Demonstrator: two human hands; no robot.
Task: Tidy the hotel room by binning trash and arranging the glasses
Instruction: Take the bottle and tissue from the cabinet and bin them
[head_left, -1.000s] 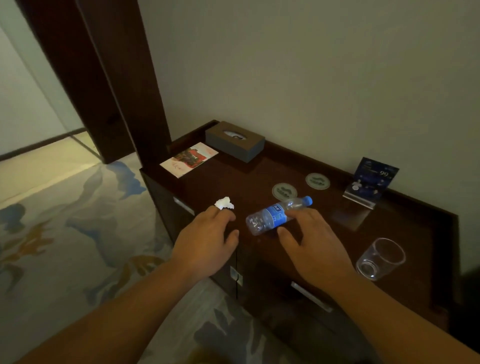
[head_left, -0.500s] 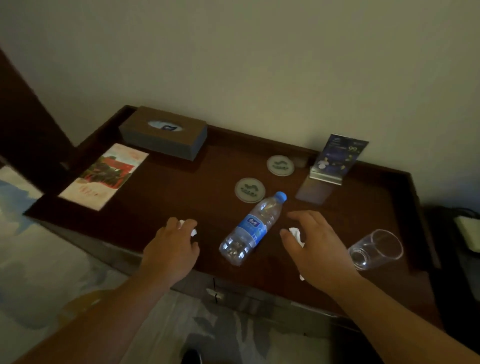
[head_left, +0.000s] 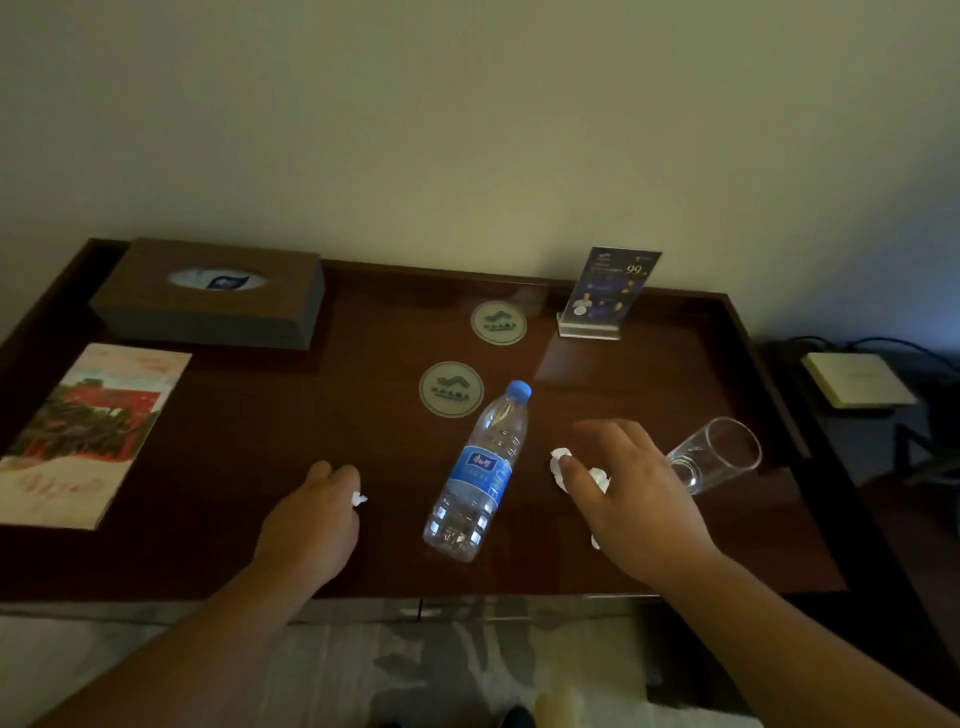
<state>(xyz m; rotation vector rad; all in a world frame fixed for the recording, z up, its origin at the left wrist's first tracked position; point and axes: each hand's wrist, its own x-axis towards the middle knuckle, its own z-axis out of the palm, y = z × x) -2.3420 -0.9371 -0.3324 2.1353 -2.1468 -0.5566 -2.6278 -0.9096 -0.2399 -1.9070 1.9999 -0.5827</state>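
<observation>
A clear plastic water bottle (head_left: 483, 478) with a blue cap and blue label lies on its side in the middle of the dark wooden cabinet top (head_left: 249, 467). To its left, my left hand (head_left: 311, 525) has its fingers curled round a small white tissue wad (head_left: 358, 500), most of it hidden. On the bottle's right, my right hand (head_left: 634, 499) is spread over a crumpled white tissue (head_left: 560, 461), with the thumb touching it. An empty glass (head_left: 719, 457) lies tipped over just beyond my right hand. Two round coasters (head_left: 451, 389) (head_left: 498, 322) sit behind the bottle.
A brown tissue box (head_left: 208, 296) stands at the back left, with a brochure (head_left: 83, 431) in front of it. A card stand (head_left: 608, 291) is at the back against the wall. A raised rim runs round the top. A pale box (head_left: 857, 384) and cables sit lower right.
The view has swung to face the cabinet squarely and moved closer. My left hand has closed over the small wad. My right hand has shifted from the bottle onto the tissue on its right.
</observation>
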